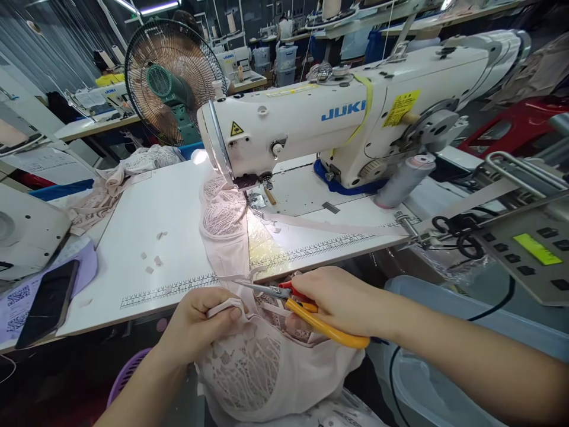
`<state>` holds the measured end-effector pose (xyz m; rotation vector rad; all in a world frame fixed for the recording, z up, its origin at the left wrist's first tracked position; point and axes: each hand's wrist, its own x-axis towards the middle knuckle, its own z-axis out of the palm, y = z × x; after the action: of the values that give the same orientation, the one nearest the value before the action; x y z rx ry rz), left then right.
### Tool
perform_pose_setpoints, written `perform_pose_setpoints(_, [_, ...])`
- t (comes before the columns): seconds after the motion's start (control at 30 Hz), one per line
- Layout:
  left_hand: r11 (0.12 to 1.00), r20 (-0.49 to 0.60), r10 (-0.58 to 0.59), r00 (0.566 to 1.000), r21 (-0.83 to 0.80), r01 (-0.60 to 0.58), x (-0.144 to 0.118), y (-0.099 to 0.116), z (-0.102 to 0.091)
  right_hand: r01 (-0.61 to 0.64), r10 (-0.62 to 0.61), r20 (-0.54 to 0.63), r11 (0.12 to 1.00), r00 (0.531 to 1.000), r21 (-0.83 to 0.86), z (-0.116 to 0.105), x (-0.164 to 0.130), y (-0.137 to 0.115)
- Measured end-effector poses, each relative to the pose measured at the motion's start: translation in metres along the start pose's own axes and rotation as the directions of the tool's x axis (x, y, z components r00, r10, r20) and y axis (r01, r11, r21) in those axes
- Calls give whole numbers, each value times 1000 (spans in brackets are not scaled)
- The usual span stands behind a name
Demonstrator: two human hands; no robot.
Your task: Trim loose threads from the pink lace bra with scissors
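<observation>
My left hand point(198, 323) pinches the edge of a pale pink lace bra point(246, 370) in front of the table edge. In my right hand point(342, 299) is a pair of scissors point(322, 327) with orange and red handles. Their blades point left, close above the fabric by my left fingers; whether they touch it I cannot tell. Another lace cup point(222, 216) lies beneath the head of the white sewing machine point(297, 115), and its cloth runs down to the table's front edge. A pale elastic strip point(329, 226) stretches from the needle area to the right.
Small fabric scraps point(157, 261) and a phone point(48, 302) lie at the left of the white table point(155, 207). A thread cone point(406, 181) stands by the machine. A control box point(533, 243) and a clear plastic bin point(422, 356) are at right, a fan point(173, 83) behind.
</observation>
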<state>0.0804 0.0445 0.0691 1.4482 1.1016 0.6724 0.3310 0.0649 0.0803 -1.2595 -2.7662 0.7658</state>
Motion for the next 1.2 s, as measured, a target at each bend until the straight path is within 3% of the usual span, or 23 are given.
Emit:
perform_pose_setpoints(0.2, [996, -55, -84, 995, -35, 82, -1, 1, 2, -10, 9, -23, 998, 1000, -65, -6, -2, -4])
perform_pose_setpoints(0.37, [997, -60, -77, 995, -17, 76, 0, 5, 5, -16, 10, -51, 994, 999, -111, -5, -2, -6])
perform_pose_setpoints(0.67, [994, -81, -105, 991, -5, 105, -1, 6, 6, -54, 54, -2, 992, 999, -116, -6, -1, -7])
perform_pose_setpoints(0.97, [994, -24, -87, 996, -63, 86, 0, -2, 4, -55, 57, 5, 985, 998, -162, -1, -1, -3])
perform_pose_setpoints(1.2, [995, -11, -86, 996, -56, 85, 1, 6, 5, -56, 57, 7, 991, 998, -123, -2, 1, -1])
